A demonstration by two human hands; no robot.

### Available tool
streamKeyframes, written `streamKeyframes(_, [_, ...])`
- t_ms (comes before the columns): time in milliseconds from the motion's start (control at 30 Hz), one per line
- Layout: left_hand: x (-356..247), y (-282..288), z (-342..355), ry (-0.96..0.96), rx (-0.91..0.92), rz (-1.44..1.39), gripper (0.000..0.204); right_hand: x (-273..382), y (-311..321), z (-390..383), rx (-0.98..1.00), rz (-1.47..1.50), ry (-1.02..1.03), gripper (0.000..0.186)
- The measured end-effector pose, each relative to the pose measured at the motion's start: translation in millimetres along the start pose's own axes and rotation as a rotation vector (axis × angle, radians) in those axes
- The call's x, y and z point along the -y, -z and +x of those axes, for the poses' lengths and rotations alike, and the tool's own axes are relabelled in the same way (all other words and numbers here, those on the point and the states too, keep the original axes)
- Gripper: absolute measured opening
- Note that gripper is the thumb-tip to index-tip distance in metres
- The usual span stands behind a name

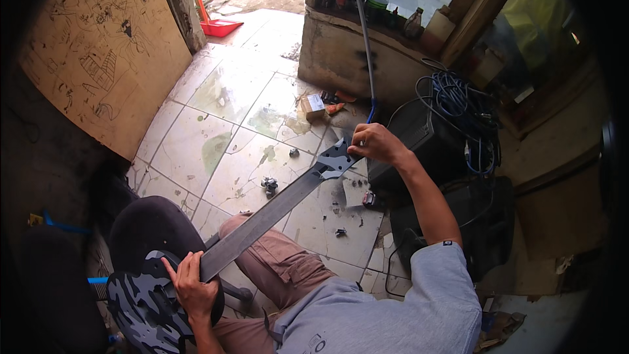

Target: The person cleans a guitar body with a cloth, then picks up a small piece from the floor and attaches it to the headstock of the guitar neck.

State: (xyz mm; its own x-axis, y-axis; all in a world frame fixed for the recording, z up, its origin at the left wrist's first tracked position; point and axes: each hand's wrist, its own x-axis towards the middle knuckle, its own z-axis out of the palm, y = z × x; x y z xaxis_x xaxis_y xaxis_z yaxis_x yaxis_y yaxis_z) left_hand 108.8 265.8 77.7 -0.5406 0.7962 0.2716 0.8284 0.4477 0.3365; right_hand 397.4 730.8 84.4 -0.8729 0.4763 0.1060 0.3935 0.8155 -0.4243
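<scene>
Your left hand clasps the electric guitar. Its neck slants up-right to your right hand, pinching the headstock.

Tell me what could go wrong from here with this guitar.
The guitar, with the right hand at its headstock and the left hand by its body, might slip and get scratched if poorly supported. A small metal part lying loose on the tiled floor could be kicked away.

Right hand far out, fingers curled, left hand near
</scene>
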Motion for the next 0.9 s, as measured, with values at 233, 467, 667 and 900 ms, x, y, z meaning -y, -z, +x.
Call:
streamKeyframes(233, [3.1, -1.2, -0.4, -0.024, 0.002, -0.019, 0.049, 3.9, -7.9, -2.9, -0.015, -0.074, 0.016, 0.018])
streamKeyframes(467, [2.8, 0.1, 0.4, -0.024, 0.012, -0.029, 0.049, 15.4, -12.7, -4.4, -0.055, -0.147, -0.011, 0.018])
streamKeyframes(667, [-1.4, 3.8, 0.5, -0.018, -0.003, -0.033, 0.047, 7.7, 5.0, -6.8, -0.151, -0.025, -0.103, 0.014])
streamKeyframes(900, [-1.3, 2.8, -0.8, -0.011, -0.022, -0.016, 0.046, 21.5, 9.7, -13.1, -0.088, -0.110, 0.054, 0.010])
